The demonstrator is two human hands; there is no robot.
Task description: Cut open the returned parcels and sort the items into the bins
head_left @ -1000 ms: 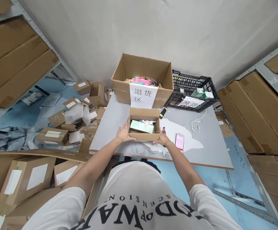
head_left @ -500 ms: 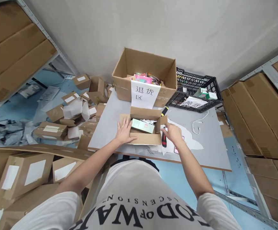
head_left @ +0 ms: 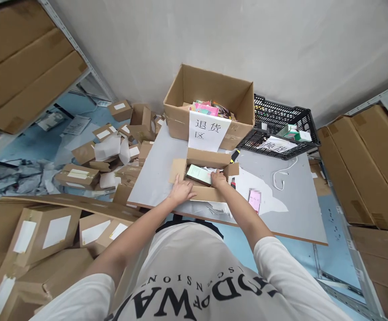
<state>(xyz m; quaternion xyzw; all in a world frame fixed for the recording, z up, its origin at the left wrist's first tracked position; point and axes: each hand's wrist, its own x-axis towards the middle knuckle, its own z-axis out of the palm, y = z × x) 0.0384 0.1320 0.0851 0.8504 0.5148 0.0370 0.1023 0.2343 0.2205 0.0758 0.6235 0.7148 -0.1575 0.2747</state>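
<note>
Reaching into the small carton (head_left: 208, 194), the right hand (head_left: 218, 179), earlier outside the right flap (head_left: 234, 169), now touches the pale green box (head_left: 198, 173) within; whether it grips cannot be told. Handling has thus passed from flap to contents. The left hand (head_left: 181, 191) rests spread on the near-left corner. Beyond, the desk (head_left: 300, 196) bears a large carton (head_left: 173, 117), black crate (head_left: 250, 139) and phone (head_left: 255, 201); parcels (head_left: 76, 177) litter the blue floor (head_left: 26, 142).

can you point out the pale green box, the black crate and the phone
pale green box (head_left: 198, 173): head view, on its top face
black crate (head_left: 282, 111): head view, on its far wall
phone (head_left: 255, 202): head view, on its pink screen
</note>
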